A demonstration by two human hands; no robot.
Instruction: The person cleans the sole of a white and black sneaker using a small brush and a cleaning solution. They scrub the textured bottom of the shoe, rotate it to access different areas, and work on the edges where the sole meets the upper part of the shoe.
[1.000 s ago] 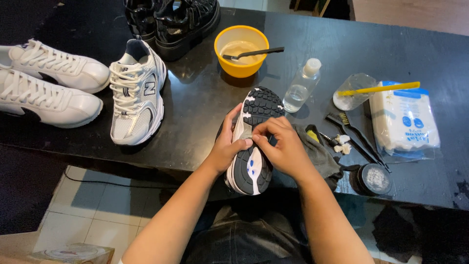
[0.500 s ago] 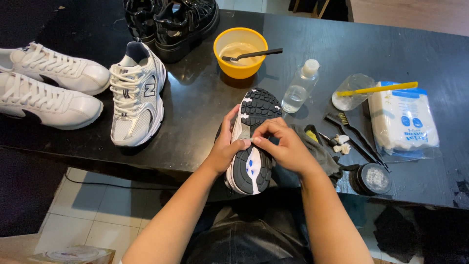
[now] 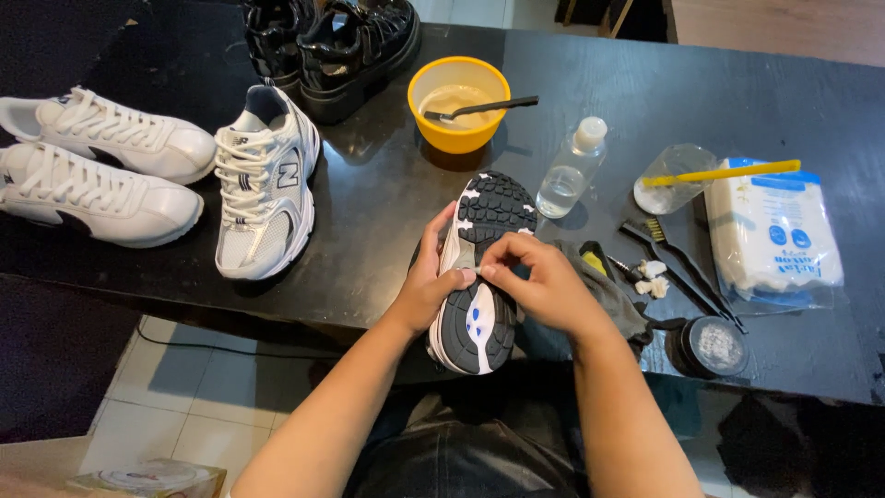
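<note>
A soft plastic package (image 3: 772, 235) lies at the right end of the black table (image 3: 387, 198). It is a rectangular, pillow-like pack, white with a blue band along its far edge and small blue printing on the face, wrapped in clear film that wrinkles at the near end. A yellow stick (image 3: 721, 172) rests across its far left corner.

At the near left corner of the scene, down on the tiled floor (image 3: 175, 397), the top of a cardboard box (image 3: 147, 479) shows, tan with a pale round picture on its lid; most of it is cut off by the edge.
</note>
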